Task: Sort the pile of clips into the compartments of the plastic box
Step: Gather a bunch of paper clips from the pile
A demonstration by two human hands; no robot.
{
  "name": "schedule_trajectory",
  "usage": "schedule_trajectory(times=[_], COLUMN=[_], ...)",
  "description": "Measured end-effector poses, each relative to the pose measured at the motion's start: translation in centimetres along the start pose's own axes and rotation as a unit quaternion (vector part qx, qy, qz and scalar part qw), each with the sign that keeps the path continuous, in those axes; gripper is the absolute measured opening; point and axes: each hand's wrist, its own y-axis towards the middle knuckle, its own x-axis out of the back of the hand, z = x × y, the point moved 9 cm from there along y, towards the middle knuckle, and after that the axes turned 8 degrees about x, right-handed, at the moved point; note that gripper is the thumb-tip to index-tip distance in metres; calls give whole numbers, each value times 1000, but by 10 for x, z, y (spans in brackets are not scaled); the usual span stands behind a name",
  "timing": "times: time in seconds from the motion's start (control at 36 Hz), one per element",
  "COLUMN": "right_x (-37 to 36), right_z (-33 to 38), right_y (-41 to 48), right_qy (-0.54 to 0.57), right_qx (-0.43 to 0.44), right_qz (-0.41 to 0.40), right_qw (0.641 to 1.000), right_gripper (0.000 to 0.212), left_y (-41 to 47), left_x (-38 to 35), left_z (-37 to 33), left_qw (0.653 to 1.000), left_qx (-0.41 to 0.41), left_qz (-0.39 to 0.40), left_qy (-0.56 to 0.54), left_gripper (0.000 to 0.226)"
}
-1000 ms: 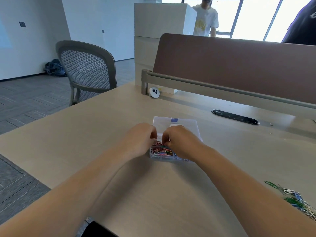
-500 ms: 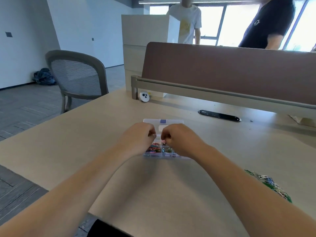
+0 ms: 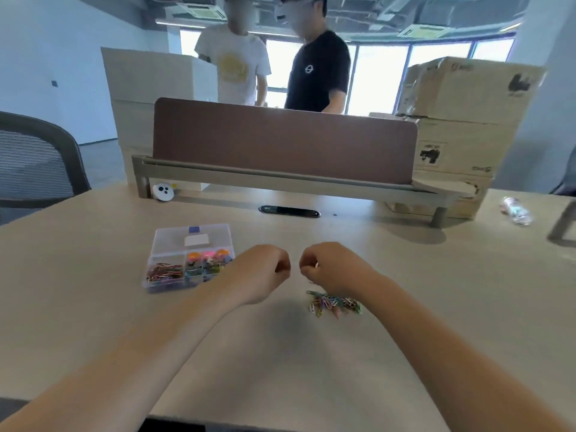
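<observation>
Open clear plastic box (image 3: 174, 244) left of small colourful clip pile (image 3: 335, 303) on desk.

A brown divider (image 3: 280, 141) crosses the desk (image 3: 93, 275); cardboard boxes (image 3: 461, 120) (stacked) stand right, a mesh chair (image 3: 34, 163) left.

In front of the clear plastic compartment box (image 3: 170, 241), beige tabletop (image 3: 93, 322) is lying open; behind it a brown divider panel (image 3: 280, 141) is blocking passage.

plastic box (image 3: 174, 241): clear, blue latch
pile of clips (image 3: 335, 304): green, pink, yellow, white mixed
table (image 3: 405, 275): pale beige
divider (image 3: 280, 141): brown
</observation>
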Motion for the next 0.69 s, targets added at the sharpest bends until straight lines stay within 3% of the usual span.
schedule_trajectory(times=[0.17, 0.39, 0.69], right_x=[-4, -34, -37], right_z=[-55, -86, -86], right_y=[-41, -63, -43], right_qy=[-6, -37, -7], right_qx=[-72, -114, -103], right_qz=[24, 75, 45], right_qw=[997, 990, 994], right_gripper=[25, 63, 49], left_y=[6, 14, 34], left_x=[-42, -83, -94], left_z=[-39, -41, -39], left_qw=[998, 992, 997], left_qx=[-20, 32, 26], left_qz=[49, 95, 64], left_qy=[16, 74, 32], left_gripper=[14, 56, 28])
